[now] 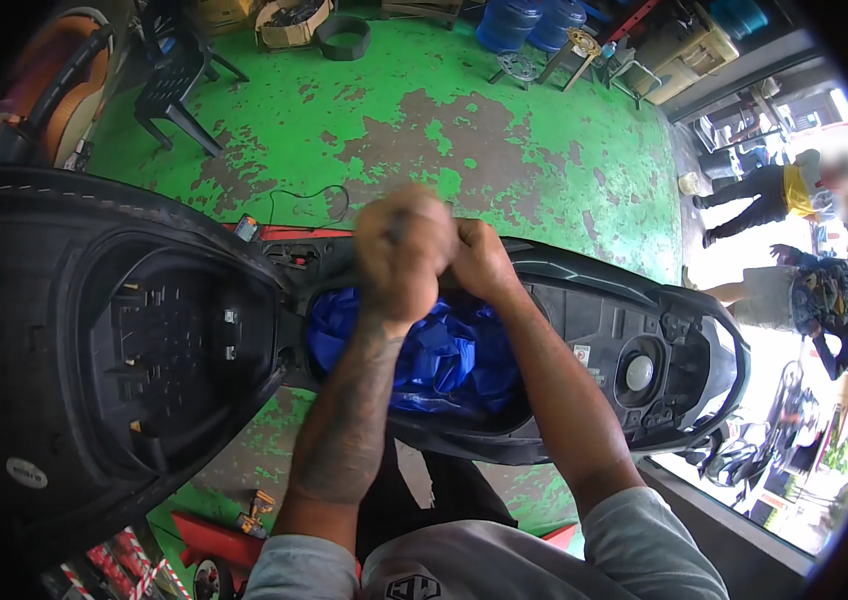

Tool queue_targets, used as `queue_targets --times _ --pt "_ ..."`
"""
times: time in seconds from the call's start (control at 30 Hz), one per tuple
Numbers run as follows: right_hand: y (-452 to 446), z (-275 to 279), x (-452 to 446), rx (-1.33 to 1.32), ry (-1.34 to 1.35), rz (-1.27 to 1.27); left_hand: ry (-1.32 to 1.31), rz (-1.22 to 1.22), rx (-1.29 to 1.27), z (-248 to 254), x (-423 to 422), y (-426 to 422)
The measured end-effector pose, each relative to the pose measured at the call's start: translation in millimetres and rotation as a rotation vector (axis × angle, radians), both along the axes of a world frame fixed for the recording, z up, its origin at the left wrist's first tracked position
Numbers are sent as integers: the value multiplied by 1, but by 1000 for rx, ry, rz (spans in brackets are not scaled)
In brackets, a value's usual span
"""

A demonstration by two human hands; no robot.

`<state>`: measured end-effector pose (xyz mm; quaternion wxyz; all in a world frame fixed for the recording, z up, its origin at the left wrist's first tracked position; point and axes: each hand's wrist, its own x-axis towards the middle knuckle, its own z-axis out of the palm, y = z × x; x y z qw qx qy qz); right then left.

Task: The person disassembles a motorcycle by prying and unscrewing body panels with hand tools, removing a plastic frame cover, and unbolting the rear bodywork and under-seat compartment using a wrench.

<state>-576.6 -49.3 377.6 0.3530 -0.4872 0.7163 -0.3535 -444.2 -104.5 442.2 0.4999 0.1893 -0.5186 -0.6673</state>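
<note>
Both hands were raised over the middle of a scooter, close together, near the far rim of its open storage bin; left hand blurred, fingers seemingly curled, exact opening and anything held could not be told; right hand just beside it on the right, curled nearly closed, fingertips hidden, so no telling what it gripped; crumpled blue sheet lay in the bin below the hands and between the forearms, its surface creased and shiny; scooter seat stood open at left, hollow underside showing; round pale cap sat on the body to the right of the bin; small box-like item at the seat end, near a thin cord on the chipped green floor; power drill low at left, by a red stand; dark plastic chair at upper left; two people stood at the far right, well apart from the hands
</note>
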Motion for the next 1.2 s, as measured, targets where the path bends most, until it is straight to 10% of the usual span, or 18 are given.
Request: queue_targets --times 0.07,0.2,0.3,0.5,0.63,0.7,0.73,0.83,0.93,1.2 --pt "-3 -11 -4 20 -84 23 30 356 82 1 -3 9" --pt "-2 -17 -12 -66 -169 132 263 203 150 8 2 31" --pt "4 0 -28 -6 10 380 -330 96 -276 -8 14 40" --pt "23 -66 -16 -106 303 431 -426 494 -591 -70 -32 92" --pt "34 -51 -18 -77 429 396 -282 487 -273 -65 -42 100" --pt "36 -49 -19 -346 -19 312 -155 382 -553 -43 -32 95" --pt "23 -49 -9 -159 355 375 -92 341 -597 -9 -32 98" --pt "30 9 -1 -17 368 393 -440 143 -753 -12 -14 86" --pt "25 4 -17 -37 192 410 -147 44 -86 -1 -1 69" --pt "25 3 -37 -28 -28 483 42 15 -13 0 7 17"
